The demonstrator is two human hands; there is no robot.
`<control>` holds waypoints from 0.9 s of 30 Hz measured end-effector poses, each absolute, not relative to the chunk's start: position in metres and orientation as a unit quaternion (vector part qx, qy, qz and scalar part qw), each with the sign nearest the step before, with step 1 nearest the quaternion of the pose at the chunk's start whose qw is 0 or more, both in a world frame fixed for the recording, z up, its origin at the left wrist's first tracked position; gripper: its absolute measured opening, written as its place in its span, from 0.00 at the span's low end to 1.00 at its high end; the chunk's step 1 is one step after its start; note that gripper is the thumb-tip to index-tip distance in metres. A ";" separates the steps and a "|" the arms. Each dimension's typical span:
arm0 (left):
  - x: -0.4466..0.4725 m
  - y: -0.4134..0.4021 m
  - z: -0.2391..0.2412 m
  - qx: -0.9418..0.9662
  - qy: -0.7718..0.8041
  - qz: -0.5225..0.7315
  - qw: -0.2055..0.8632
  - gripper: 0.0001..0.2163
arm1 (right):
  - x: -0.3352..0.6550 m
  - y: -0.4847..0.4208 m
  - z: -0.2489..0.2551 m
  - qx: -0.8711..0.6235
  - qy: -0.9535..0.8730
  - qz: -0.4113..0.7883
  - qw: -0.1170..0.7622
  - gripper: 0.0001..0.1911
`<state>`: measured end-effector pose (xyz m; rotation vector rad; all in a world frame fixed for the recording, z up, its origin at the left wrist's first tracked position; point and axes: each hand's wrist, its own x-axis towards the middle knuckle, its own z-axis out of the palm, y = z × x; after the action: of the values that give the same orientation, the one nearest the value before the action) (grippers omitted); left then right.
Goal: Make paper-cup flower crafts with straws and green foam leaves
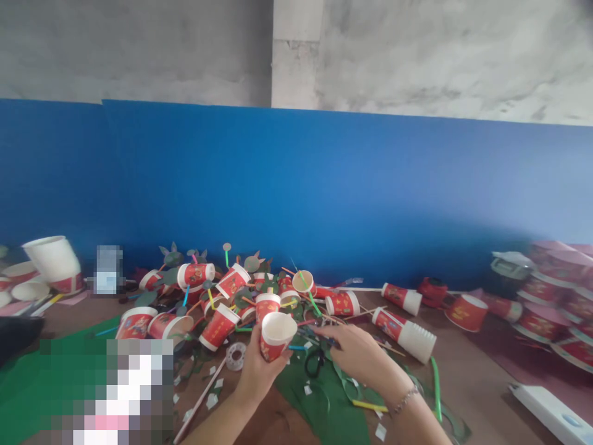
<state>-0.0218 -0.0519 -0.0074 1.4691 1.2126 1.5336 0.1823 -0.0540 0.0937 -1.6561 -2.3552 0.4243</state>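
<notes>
My left hand (260,366) is wrapped around a red paper cup (273,352) with a white inside, its mouth tilted up toward me. To its right, my right hand (353,345) reaches over the pile with the index finger stretched out; its lower fingers are partly hidden. Below those fingertips lies a black-handled pair of scissors (314,364), whose blades I cannot make out. Green paper (319,402) with cut scraps lies under both hands. A roll of clear tape (236,356) sits left of the held cup.
Behind the hands is a heap of red paper cups (219,327) with coloured straws and paper shapes. Stacked cups (407,337) lie at right, near a green straw (436,389). A white box (553,411) stands at the right edge. A blue panel (324,191) closes off the back.
</notes>
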 end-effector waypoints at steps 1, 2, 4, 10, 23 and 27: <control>-0.022 -0.052 -0.008 0.556 0.472 0.595 0.338 0.24 | 0.184 -0.052 0.088 -0.551 -0.814 0.157 0.093 0.30; -0.023 -0.052 -0.008 0.548 0.475 0.600 0.337 0.25 | 0.184 -0.051 0.082 -0.538 -0.822 0.170 0.074 0.29; -0.024 -0.052 -0.008 0.544 0.470 0.605 0.341 0.27 | 0.177 -0.051 0.072 -0.525 -0.829 0.182 0.059 0.28; -0.025 -0.053 -0.010 0.567 0.432 0.608 0.351 0.26 | 0.150 -0.056 0.061 -0.492 -0.846 0.207 0.010 0.19; -0.021 -0.056 -0.013 0.551 0.412 0.617 0.382 0.29 | 0.194 -0.028 0.066 -0.690 -0.719 0.065 -0.051 0.12; -0.022 -0.053 -0.021 0.562 0.411 0.617 0.367 0.31 | 0.199 -0.021 0.059 -0.711 -0.699 0.065 -0.043 0.12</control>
<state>-0.0223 -0.0534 -0.0212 1.4451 1.0559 1.5841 0.1990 -0.0212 0.0589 -2.2955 -2.2581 0.2100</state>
